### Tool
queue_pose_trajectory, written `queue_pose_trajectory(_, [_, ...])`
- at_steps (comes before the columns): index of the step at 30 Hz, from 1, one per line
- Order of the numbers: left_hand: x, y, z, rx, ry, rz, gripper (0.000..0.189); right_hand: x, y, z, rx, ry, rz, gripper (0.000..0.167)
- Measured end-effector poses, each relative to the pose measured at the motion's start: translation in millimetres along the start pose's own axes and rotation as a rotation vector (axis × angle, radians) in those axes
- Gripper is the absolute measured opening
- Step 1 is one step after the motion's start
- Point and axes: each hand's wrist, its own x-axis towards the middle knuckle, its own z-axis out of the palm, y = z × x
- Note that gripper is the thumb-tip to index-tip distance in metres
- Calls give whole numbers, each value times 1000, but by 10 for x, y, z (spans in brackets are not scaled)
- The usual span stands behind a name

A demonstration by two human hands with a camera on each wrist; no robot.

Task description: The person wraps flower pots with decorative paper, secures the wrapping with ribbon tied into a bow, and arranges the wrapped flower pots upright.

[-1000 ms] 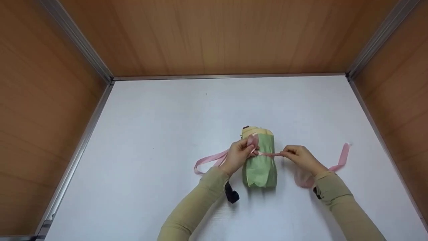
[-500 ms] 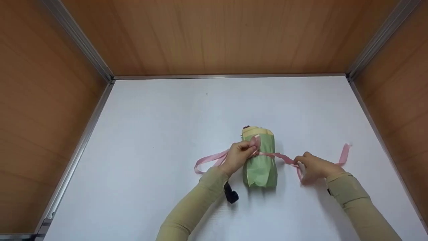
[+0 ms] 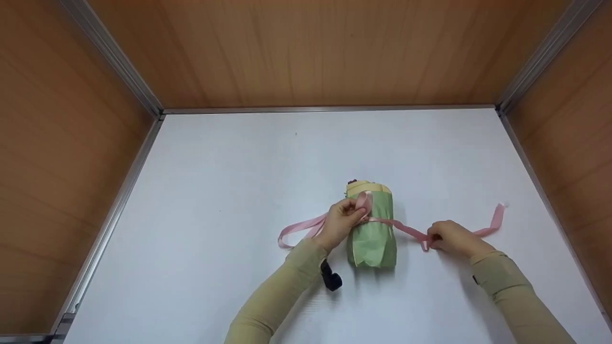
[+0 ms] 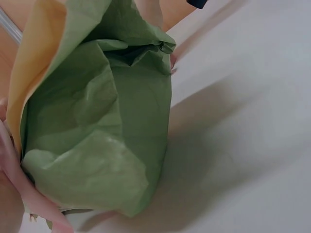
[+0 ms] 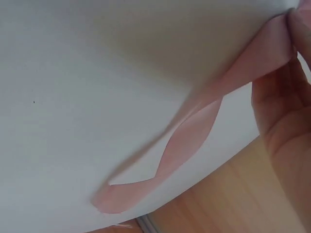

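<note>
A bundle (image 3: 374,246) wrapped in green paper, with yellow paper (image 3: 369,187) at its far end, lies on the white table. A thin pink ribbon (image 3: 403,227) is tied round its middle. My left hand (image 3: 337,224) rests over the bundle's left side and pinches a small loop of this ribbon. To the right, my right hand (image 3: 452,237) pinches the ribbon's right length between thumb and fingers, its tail running on beyond the hand. The right wrist view shows that tail (image 5: 187,138) twisted on the table. Green paper (image 4: 92,111) fills the left wrist view.
Another ribbon loop (image 3: 301,226) lies on the table left of the bundle. A black device (image 3: 331,277) hangs under the left wrist. Wood-grain panels (image 3: 306,52) with metal edging (image 3: 330,110) enclose the table at the back and sides.
My right hand has slid away from the bundle, rightward and toward the front, regripping the ribbon farther along. The ribbon's tail shifted slightly right. My left hand stays nearly still.
</note>
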Motion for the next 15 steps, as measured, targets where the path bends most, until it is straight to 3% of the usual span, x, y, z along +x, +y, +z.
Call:
queue_pose_trajectory(8, [-37,-26,-1,-1,17,22,19,23,34,-10,233,174,27,6])
queue_pose_trajectory(12, [-40,-48,-3,-30,15,65,21,127,-94,-116,339,303,78,9])
queue_pose_trajectory(15, [-46,-36,0,-9,22,89,19,269,-252,-238,469,346,138,16])
